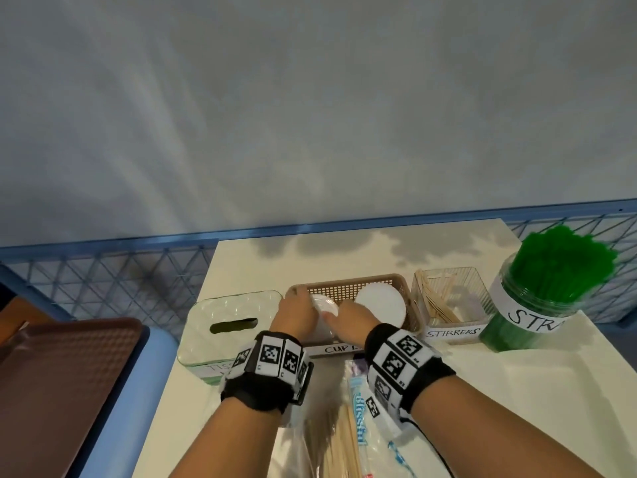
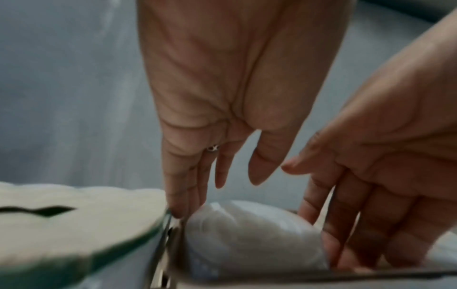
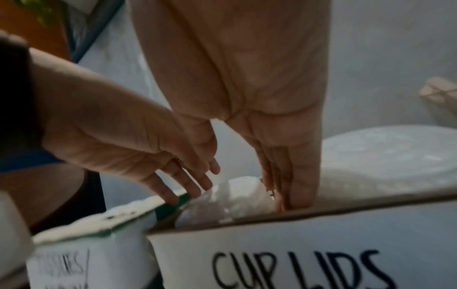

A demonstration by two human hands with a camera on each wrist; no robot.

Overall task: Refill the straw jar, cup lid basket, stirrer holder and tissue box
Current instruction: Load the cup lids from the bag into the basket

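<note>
This looks like a self-service corner of a café — on a white surface (image 1: 379,250) stand hand-labelled containers: a basket (image 1: 348,288) marked "CUP LIDS", a clear box (image 1: 451,305) marked "STIRRERS", a jar (image 1: 537,305) of green straws.

Head view: looks from above, forward and down, over both forearms onto the surface (image 1: 465,391) and the wall behind. Left wrist view: very close, facing along the left hand (image 2: 222,97) into the basket (image 2: 321,273). Right wrist view: equally close, low before the basket's label (image 3: 296,264). All three views share the basket and both hands.
</note>
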